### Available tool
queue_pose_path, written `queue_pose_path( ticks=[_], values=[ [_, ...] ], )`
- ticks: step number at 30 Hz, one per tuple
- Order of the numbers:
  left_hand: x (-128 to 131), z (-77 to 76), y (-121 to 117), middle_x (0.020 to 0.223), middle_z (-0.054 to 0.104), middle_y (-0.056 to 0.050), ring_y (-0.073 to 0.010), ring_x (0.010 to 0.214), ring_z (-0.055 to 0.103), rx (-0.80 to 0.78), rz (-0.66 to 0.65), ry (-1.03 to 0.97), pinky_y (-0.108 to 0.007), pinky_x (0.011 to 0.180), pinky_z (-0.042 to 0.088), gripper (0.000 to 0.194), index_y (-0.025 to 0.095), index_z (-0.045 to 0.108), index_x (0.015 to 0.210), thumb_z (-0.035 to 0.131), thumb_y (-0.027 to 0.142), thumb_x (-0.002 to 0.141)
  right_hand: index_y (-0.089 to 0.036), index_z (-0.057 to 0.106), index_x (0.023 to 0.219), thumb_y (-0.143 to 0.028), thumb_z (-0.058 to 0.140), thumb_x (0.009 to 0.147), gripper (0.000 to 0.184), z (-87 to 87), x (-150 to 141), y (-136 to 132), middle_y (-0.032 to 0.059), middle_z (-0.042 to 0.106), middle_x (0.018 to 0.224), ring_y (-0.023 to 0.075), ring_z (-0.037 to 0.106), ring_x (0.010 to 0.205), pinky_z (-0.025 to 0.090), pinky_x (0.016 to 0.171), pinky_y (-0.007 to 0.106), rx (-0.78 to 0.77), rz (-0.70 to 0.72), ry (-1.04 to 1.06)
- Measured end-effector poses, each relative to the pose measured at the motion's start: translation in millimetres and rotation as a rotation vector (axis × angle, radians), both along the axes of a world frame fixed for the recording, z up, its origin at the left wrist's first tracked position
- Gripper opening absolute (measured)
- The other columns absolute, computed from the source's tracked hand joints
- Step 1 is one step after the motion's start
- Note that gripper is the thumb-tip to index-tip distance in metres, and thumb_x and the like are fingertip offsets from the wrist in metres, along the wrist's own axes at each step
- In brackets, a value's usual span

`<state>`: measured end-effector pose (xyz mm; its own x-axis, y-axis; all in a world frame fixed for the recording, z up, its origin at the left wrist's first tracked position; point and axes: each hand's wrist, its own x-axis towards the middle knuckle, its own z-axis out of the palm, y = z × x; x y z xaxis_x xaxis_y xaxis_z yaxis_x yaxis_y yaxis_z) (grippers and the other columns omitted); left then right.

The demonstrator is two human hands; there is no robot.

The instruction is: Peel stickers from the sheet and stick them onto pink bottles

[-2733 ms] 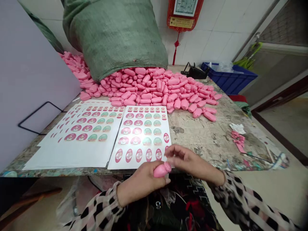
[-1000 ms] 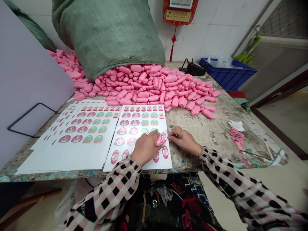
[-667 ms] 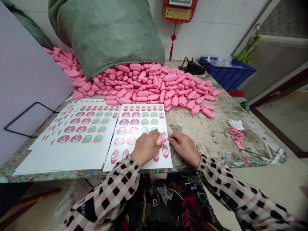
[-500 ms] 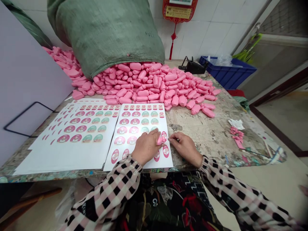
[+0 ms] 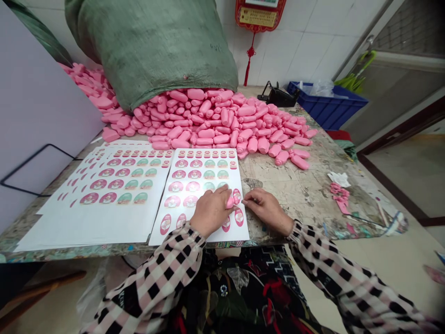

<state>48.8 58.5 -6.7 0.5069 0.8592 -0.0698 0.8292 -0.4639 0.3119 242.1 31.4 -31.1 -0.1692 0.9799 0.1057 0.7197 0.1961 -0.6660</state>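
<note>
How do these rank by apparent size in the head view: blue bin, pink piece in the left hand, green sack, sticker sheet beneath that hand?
1. Green sack
2. Sticker sheet
3. Blue bin
4. Pink piece, partly hidden by left hand

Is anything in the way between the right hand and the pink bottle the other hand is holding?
Nothing visible is. The right hand is at the right edge of the sticker sheet; the pink bottle, in the left hand, is just across that edge.

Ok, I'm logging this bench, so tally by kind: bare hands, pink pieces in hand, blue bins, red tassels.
Left hand and right hand: 2
Pink piece in hand: 1
Blue bin: 1
Red tassel: 1
Total: 5
</note>
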Motion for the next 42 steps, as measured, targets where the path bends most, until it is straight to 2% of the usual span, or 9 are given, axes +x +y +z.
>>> queue_pose_path(
  ticks=[4, 8, 13, 20, 27, 36, 42],
  values=[
    [0.0, -0.9, 0.3, 0.133, 0.046, -0.001, -0.0234, 0.1, 0.055, 0.012, -0.01, -0.004, -0.036, 0.084, 0.041, 0.038, 0.028, 0.051, 0.113, 0.05, 0.047, 0.081, -0.019, 0.06, 0.076, -0.031, 0.054, 0.08, 0.014, -12.6, -3.5, 2.8, 0.0007, 0.06, 0.076, 0.0145, 0.055, 0.073, 0.042, 0.069, 0.027, -0.035, -0.161, 0.141],
    [0.4, 0.3, -0.2, 0.133, 0.047, -0.001, -0.0226, 0.098, 0.055, 0.019, -0.016, 0.006, -0.036, 0.082, 0.041, 0.036, 0.029, 0.051, 0.113, 0.05, 0.046, 0.081, -0.021, 0.061, 0.076, -0.031, 0.052, 0.08, 0.014, -12.9, -7.2, 8.2, 0.0013, 0.062, 0.078, 0.0156, 0.055, 0.072, 0.04, 0.068, 0.028, -0.012, -0.229, 0.072],
    [0.9, 3.1, -0.9, 0.132, 0.047, -0.001, -0.0222, 0.094, 0.056, -0.005, 0.004, 0.034, -0.035, 0.08, 0.042, 0.036, 0.03, 0.051, 0.112, 0.051, 0.046, 0.08, -0.021, 0.061, 0.076, -0.028, 0.051, 0.081, 0.013, -4.4, -11.1, 17.3, 0.0018, 0.061, 0.082, 0.0156, 0.054, 0.077, 0.039, 0.07, 0.028, 0.044, -0.219, -0.035],
    [-0.9, -1.7, -0.4, 0.127, 0.051, 0.003, -0.0204, 0.084, 0.057, 0.078, -0.038, 0.022, -0.033, 0.071, 0.043, 0.029, 0.028, 0.054, 0.102, 0.049, 0.047, 0.081, -0.021, 0.059, 0.078, -0.029, 0.05, 0.082, 0.013, -0.8, -14.9, 26.8, 0.0017, 0.061, 0.085, 0.015, 0.054, 0.079, 0.038, 0.072, 0.027, 0.038, -0.229, -0.081],
    [-0.7, -3.0, 0.5, 0.135, 0.045, 0.0, -0.0226, 0.095, 0.056, 0.044, -0.013, 0.013, -0.035, 0.079, 0.042, 0.043, 0.028, 0.05, 0.116, 0.05, 0.05, 0.08, -0.022, 0.059, 0.081, -0.031, 0.049, 0.084, 0.014, 5.5, -5.0, 19.1, 0.0008, 0.06, 0.086, 0.015, 0.054, 0.08, 0.036, 0.07, 0.026, 0.018, -0.149, -0.175],
    [-3.5, -3.1, -3.8, 0.128, 0.05, -0.001, -0.0214, 0.091, 0.055, 0.082, -0.044, -0.003, -0.034, 0.077, 0.04, 0.034, 0.026, 0.054, 0.108, 0.047, 0.047, 0.083, -0.022, 0.061, 0.08, -0.038, 0.049, 0.084, 0.02, 15.9, -5.2, 18.8, 0.0013, 0.06, 0.085, 0.0141, 0.054, 0.077, 0.035, 0.065, 0.025, -0.005, -0.118, -0.254],
    [-3.5, -5.5, -3.3, 0.127, 0.051, -0.003, -0.0228, 0.095, 0.054, 0.095, -0.048, -0.037, -0.035, 0.081, 0.04, 0.034, 0.024, 0.055, 0.108, 0.049, 0.045, 0.082, -0.023, 0.061, 0.078, -0.044, 0.053, 0.08, 0.023, 13.3, -5.3, 18.9, 0.0, 0.061, 0.084, 0.014, 0.054, 0.075, 0.035, 0.063, 0.025, -0.029, -0.132, -0.241]
  ],
)
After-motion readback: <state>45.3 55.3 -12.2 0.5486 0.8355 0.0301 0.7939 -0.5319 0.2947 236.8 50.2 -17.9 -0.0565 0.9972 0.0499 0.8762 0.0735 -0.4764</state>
